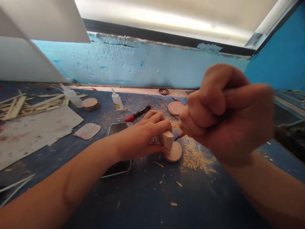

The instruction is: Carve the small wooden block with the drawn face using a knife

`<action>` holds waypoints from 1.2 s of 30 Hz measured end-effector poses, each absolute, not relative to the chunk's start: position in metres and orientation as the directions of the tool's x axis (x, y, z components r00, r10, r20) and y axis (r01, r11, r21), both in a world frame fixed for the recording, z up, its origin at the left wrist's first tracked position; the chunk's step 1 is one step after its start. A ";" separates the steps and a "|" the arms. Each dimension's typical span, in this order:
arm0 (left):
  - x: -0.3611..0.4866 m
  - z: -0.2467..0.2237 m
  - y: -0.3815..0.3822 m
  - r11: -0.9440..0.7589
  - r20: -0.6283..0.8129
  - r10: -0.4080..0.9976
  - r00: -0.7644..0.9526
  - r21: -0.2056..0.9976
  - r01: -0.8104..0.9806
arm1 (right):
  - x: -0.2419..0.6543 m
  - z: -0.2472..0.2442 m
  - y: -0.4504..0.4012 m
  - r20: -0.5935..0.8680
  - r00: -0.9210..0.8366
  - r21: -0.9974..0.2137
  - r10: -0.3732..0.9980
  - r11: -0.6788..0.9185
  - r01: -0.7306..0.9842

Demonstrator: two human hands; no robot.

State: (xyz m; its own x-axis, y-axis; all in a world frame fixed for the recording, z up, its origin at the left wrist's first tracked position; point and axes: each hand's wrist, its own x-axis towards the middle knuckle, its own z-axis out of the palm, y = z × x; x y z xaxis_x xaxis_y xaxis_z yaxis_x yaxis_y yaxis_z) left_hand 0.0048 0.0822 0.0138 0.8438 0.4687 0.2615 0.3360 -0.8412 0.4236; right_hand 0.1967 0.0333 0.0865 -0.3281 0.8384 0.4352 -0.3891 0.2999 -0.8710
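If the disc point(175, 156) shifts, the dark-tipped tool point(176, 138) clenched in your right hand point(228, 117) could skid into your left hand point(150, 132), clamped on the block point(168, 139) over that disc.

- Six o'clock from the wooden disc point(175, 155): the open lane — a hand could pass over the tabletop point(147, 198) between the left forearm point(81, 167) and right forearm point(267, 184), crossing only wood chips point(178, 183).
- Nine: barred by the left forearm, above the phone point(120, 167).
- Eleven: left hand point(152, 132) gripping a wooden block point(168, 140), marker point(140, 112) and glue bottle point(117, 102) beyond.
- Twelve: narrow gap between hands — second disc point(175, 108) behind.
- Two: raised right hand point(226, 111) blocks.
- Three: low shavings point(194, 156).
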 end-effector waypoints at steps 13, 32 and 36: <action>0.007 0.016 0.082 -0.841 0.261 0.467 0.845 0.425 0.334 | 0.197 0.096 0.032 0.423 -0.344 -0.881 0.838 0.290 -0.375; 0.005 0.016 0.082 -0.846 0.246 0.466 0.850 0.405 0.347 | 0.199 0.090 0.038 0.468 -0.384 -0.843 0.796 0.273 -0.463; 0.005 0.015 0.083 -0.848 0.242 0.468 0.850 0.392 0.356 | 0.200 0.088 0.040 0.449 -0.405 -0.860 0.797 0.263 -0.436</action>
State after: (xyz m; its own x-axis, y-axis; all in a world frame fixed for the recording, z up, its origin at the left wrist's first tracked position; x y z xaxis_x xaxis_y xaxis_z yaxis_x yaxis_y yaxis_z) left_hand 0.0052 0.0825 0.0154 0.8500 0.4681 0.2418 0.3556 -0.8483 0.3923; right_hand 0.2004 0.0402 0.0884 -0.4045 0.7967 0.4491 -0.4364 0.2633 -0.8603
